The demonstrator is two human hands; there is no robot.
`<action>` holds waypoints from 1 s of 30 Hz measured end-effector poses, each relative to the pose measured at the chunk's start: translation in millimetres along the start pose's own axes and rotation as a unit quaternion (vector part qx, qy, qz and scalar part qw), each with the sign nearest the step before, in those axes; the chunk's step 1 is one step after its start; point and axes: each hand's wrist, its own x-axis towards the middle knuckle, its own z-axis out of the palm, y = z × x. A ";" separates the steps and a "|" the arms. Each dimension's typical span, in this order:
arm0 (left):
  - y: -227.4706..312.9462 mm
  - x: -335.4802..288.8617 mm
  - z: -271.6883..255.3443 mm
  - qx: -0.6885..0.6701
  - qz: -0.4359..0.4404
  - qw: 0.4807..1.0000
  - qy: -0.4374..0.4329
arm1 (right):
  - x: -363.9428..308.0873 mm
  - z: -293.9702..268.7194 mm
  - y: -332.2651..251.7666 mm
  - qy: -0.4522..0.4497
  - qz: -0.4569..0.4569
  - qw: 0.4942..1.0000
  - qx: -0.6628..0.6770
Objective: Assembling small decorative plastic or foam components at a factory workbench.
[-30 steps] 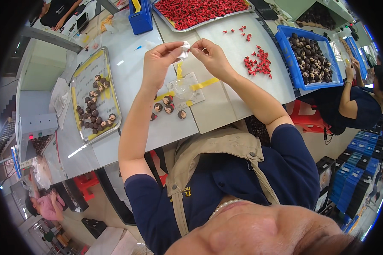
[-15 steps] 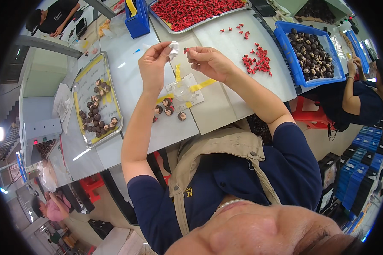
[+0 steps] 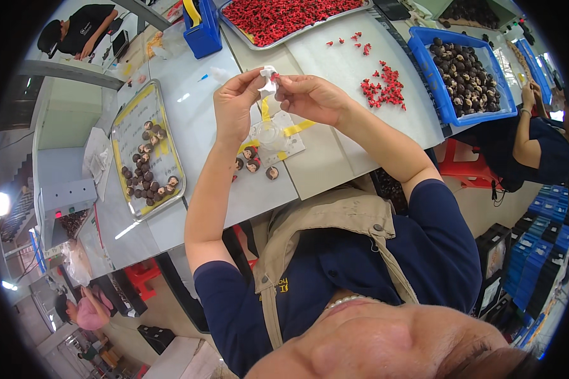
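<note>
Both my hands are up over the table, thumbs and fingers pinched: my left hand (image 3: pixel 239 104) grips a crumpled white piece (image 3: pixel 267 81), and my right hand (image 3: pixel 316 98) pinches a small red piece (image 3: pixel 274 76) right up against it, the two held just above the taped-down plate (image 3: pixel 292 146). Round me, the containers: ahead, a shiny metal tray (image 3: pixel 257 47) heaped with small red-and-black bits; off to the right, a blue plastic bin (image 3: pixel 480 119) well filled with dark round heads, pale faces showing on many; to the left, a yellow-lined tray (image 3: pixel 131 114) with brown balls and faced heads gathered in its nearer half. And here's the change: half a second ago my hands stood apart, the red piece clear of the white one, and now they've closed together and the pieces meet. The white piece looks soft and folded, though I can't tell cloth from tissue. On the plate, under strips of glossy yellow tape (image 3: pixel 299 127), sits a clear round dish (image 3: pixel 269 134); beside it lie smooth little painted heads (image 3: pixel 253 165), and spiky red bits (image 3: pixel 385 88) lie scattered on the pale tabletop to my right.
</note>
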 end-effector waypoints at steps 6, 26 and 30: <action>8.1 -8.1 14.6 0.060 0.057 0.997 0.002 | 3.4 -5.8 2.8 0.021 0.001 1.000 0.020; 18.0 -11.1 10.0 -0.009 -0.028 0.997 0.066 | -5.1 17.0 4.0 0.167 -0.232 0.863 -0.416; 18.4 -14.5 10.2 -0.012 -0.040 0.997 0.059 | -3.5 18.2 5.1 0.175 -0.422 0.633 -0.626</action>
